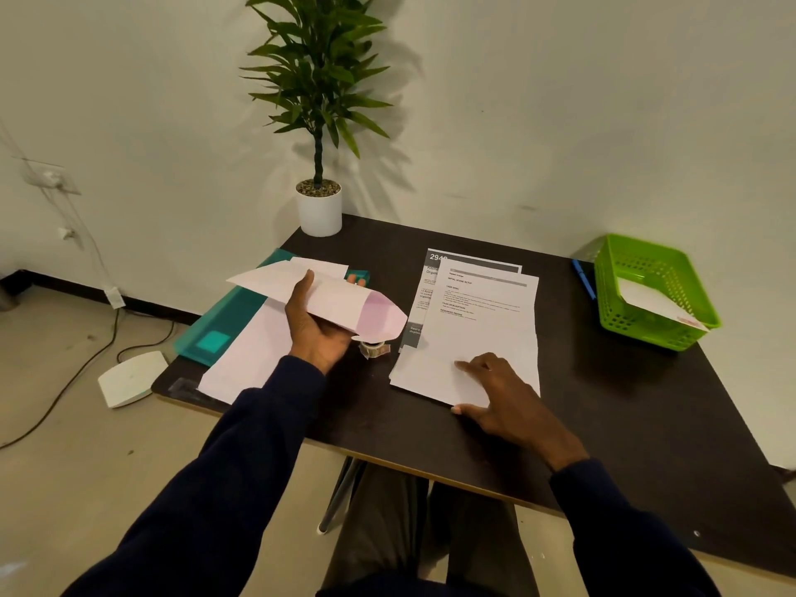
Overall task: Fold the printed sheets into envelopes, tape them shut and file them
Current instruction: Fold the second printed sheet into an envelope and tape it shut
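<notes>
My left hand [311, 329] holds a folded paper envelope [344, 301] above the dark table [624, 402], its flap end pointing right. Under that envelope a small roll of tape [373, 349] stands on the table. My right hand [504, 398] lies flat, fingers spread, on the near edge of a stack of printed sheets [478, 329] at the table's middle. A blank white sheet [250, 355] lies at the left, partly over a teal folder [224, 325]. A green basket [646, 290] at the far right holds one folded envelope [654, 301].
A potted plant [319, 209] in a white pot stands at the table's back left corner. A blue pen [584, 278] lies left of the basket. On the floor at the left are a white device [131, 378] and cables. The table's front edge is near my knees.
</notes>
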